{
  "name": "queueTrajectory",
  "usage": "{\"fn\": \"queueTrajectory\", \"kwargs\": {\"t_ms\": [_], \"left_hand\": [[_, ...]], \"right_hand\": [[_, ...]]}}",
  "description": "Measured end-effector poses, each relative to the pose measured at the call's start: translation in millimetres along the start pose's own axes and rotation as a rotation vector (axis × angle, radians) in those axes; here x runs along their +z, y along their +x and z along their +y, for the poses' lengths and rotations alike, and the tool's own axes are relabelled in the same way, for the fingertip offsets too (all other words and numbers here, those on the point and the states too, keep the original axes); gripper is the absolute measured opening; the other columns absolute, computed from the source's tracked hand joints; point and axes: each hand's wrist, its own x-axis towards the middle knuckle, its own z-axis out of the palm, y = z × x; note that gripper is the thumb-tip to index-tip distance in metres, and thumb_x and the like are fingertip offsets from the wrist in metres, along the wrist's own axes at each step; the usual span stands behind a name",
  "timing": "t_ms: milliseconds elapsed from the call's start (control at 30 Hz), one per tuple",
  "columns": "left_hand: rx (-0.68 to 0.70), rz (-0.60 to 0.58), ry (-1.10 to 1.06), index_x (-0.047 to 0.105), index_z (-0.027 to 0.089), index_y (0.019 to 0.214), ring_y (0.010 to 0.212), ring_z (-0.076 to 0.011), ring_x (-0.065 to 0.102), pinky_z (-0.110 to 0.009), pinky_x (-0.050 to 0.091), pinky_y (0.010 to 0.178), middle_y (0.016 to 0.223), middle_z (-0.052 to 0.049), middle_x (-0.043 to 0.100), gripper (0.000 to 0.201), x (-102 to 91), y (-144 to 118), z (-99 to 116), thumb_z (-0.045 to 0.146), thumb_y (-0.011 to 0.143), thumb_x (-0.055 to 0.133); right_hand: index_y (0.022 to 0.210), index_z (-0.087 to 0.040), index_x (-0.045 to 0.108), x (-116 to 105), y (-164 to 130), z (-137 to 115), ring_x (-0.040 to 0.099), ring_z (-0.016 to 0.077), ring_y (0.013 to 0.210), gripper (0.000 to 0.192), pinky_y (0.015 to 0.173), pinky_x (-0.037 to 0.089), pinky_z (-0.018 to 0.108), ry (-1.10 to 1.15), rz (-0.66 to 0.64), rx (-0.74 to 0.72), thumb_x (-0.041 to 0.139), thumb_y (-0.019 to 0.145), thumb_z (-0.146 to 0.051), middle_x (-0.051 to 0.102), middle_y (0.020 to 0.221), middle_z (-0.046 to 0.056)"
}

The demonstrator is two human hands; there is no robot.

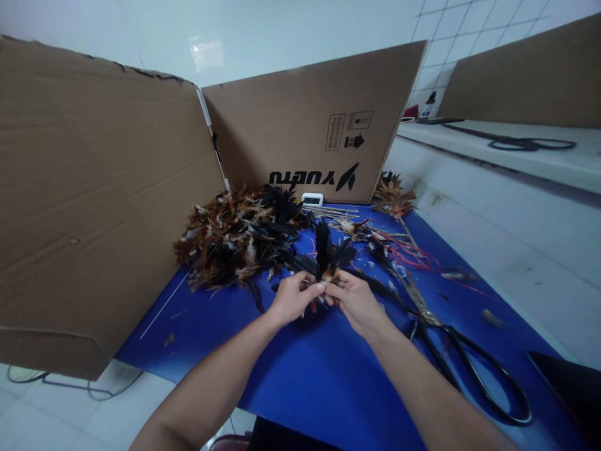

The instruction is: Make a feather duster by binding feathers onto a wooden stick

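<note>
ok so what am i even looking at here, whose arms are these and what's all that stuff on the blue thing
This is one picture from a camera worn on a person's head, looking down at their own bare arms. The left hand and right hand meet in the middle and together pinch a small bunch of black feathers. They work over a blue mat. On it, to the left, lies a pile of brown and black feathers; to the right lie large black scissors and some red threads. Cardboard sheets stand around the back and left.
</note>
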Motion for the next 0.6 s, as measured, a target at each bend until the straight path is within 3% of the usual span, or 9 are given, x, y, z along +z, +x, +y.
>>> {"fn": "queueTrajectory", "kwargs": {"t_ms": [233, 400, 600], "left_hand": [[-0.024, 0.01, -0.108, 0.059, 0.013, 0.07, 0.042, -0.0092, 0.052, -0.019, 0.04, 0.035, 0.06, -0.003, 0.061, 0.031, 1.0, 2.3, 1.9, 0.043, 0.072, 0.063], [-0.075, -0.003, -0.307, 0.055, 0.013, 0.074, 0.051, -0.0129, 0.06, -0.024, 0.05, 0.049, 0.058, -0.001, 0.06, 0.034, 4.7, 0.7, 3.2, 0.044, 0.069, 0.068], [-0.124, -0.107, -0.422, 0.055, 0.011, 0.081, 0.051, -0.0099, 0.058, -0.023, 0.05, 0.048, 0.069, -0.005, 0.063, 0.038, 4.6, -0.9, 4.6, 0.043, 0.068, 0.071]], "right_hand": [[0.067, -0.015, 0.061, -5.3, 4.3, 5.4, 0.049, 0.0111, 0.049, 0.031, 0.045, 0.037, 0.025, -0.142, 0.132, -0.017, 0.077, 0.057, -0.039, 0.06, 0.057, 0.0], [0.068, -0.016, 0.064, -6.5, 6.1, 8.4, 0.049, 0.011, 0.055, 0.029, 0.048, 0.035, 0.024, -0.121, 0.181, -0.078, 0.076, 0.058, -0.04, 0.06, 0.062, 0.0], [0.075, -0.016, 0.065, -1.2, 3.5, 11.6, 0.049, 0.0112, 0.052, 0.029, 0.051, 0.037, 0.026, -0.045, 0.024, -0.021, 0.073, 0.065, -0.042, 0.057, 0.059, -0.001]]}}
